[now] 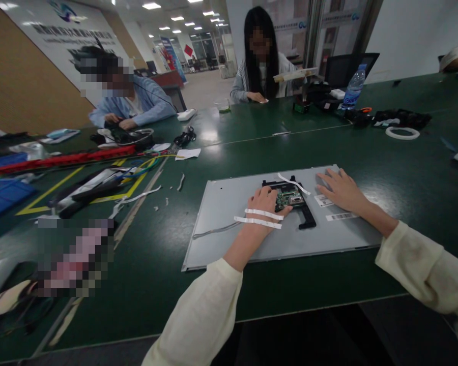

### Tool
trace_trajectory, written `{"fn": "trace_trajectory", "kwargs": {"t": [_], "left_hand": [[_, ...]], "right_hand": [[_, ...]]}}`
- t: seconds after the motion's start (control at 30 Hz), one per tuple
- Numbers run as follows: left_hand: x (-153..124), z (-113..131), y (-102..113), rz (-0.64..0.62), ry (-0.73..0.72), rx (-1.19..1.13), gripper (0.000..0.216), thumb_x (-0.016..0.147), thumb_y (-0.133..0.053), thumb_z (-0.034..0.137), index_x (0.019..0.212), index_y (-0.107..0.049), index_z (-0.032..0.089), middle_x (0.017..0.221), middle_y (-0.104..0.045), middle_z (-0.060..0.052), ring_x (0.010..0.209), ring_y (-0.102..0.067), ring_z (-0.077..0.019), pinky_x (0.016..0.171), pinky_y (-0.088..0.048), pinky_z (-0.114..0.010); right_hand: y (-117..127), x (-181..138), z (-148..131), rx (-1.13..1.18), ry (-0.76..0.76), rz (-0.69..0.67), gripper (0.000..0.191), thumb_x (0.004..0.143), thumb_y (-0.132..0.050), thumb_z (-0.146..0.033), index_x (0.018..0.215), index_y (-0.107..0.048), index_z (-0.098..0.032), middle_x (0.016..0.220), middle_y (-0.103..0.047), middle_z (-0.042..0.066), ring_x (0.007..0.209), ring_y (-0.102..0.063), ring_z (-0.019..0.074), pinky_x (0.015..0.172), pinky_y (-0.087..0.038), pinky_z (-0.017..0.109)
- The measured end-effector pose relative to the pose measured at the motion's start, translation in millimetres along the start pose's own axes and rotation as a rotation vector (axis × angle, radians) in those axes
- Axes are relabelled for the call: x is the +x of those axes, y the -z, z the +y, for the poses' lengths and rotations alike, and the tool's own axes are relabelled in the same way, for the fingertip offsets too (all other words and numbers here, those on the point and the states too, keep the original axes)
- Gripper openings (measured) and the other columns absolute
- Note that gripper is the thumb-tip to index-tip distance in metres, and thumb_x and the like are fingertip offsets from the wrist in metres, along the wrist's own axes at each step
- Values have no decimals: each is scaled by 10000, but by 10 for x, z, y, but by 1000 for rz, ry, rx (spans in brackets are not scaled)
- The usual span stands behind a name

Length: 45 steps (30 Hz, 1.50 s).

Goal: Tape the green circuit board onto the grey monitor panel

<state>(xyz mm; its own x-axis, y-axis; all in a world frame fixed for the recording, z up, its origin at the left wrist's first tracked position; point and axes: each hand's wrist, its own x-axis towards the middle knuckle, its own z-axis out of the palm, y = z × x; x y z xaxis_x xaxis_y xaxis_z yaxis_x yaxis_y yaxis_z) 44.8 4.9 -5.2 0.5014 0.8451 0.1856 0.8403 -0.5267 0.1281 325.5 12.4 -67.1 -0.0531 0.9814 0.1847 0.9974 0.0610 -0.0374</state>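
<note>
A flat grey metal panel [229, 195] lies on the green table before me. On it sits a green circuit board [290, 199] in a black plastic bracket [308, 216]. My left hand [261, 203] bends its fingers and thumb around the board's left side, partly covering it. Two white tape strips [261, 218] lie across the back of this hand and wrist. Another white strip [294, 184] rests over the bracket's upper part. Flat on the panel's right side, fingers spread, my right hand [343, 192] holds nothing, beside white labels [340, 216]. A grey cable [216, 230] runs left from under my left wrist.
A white tape roll [402, 133] and a water bottle [354, 89] stand at the far right. Tape scraps [181, 182], a black-and-silver pouch [89, 188] and a blue tray [5, 198] lie left. Two people [132, 99] sit across the table; another arm shows far right.
</note>
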Motion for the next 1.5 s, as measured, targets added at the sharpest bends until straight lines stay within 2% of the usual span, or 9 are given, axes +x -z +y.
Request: {"fn": "trace_trajectory", "kwargs": {"t": [0.5, 0.83, 1.07, 1.23, 1.5], "left_hand": [[-24, 27, 161, -166, 62, 112, 452, 824, -575, 494, 1171, -553, 206, 1172, -573, -105, 1039, -531, -300, 811, -481, -435], [-11, -7, 167, -165, 55, 111, 430, 823, -582, 481, 1168, -556, 226, 1230, -560, -104, 1085, -521, -313, 814, -486, -461], [-29, -40, 162, -132, 39, 109, 439, 834, -554, 498, 1169, -554, 215, 1195, -574, -103, 1056, -538, -291, 818, -485, -432], [-23, -38, 189, -155, 48, 110, 442, 823, -570, 496, 1152, -568, 203, 1153, -588, -104, 1040, -544, -279, 832, -483, -419], [-20, -45, 181, -172, 36, 116, 470, 838, -551, 486, 1205, -538, 193, 1201, -557, -124, 1077, -531, -295, 852, -477, -436]], "right_hand": [[-27, -6, 20, -7, 37, 46, 573, 907, -266, -546, 1381, -410, -257, 1413, -382, 108, 1243, -346, 432, 933, -379, 556], [-28, 4, 42, 10, 25, 26, 583, 907, -255, -560, 1386, -404, -263, 1424, -376, 113, 1261, -335, 432, 949, -365, 558], [-39, 6, 60, 12, 33, 28, 580, 907, -263, -553, 1383, -408, -256, 1421, -377, 117, 1266, -328, 432, 947, -365, 562], [-64, 7, 64, -3, 37, 32, 581, 906, -263, -555, 1385, -405, -258, 1420, -378, 114, 1256, -342, 433, 942, -371, 558], [-85, 19, 83, 8, 47, 44, 580, 906, -253, -565, 1378, -408, -267, 1419, -379, 118, 1263, -340, 420, 941, -367, 562]]}}
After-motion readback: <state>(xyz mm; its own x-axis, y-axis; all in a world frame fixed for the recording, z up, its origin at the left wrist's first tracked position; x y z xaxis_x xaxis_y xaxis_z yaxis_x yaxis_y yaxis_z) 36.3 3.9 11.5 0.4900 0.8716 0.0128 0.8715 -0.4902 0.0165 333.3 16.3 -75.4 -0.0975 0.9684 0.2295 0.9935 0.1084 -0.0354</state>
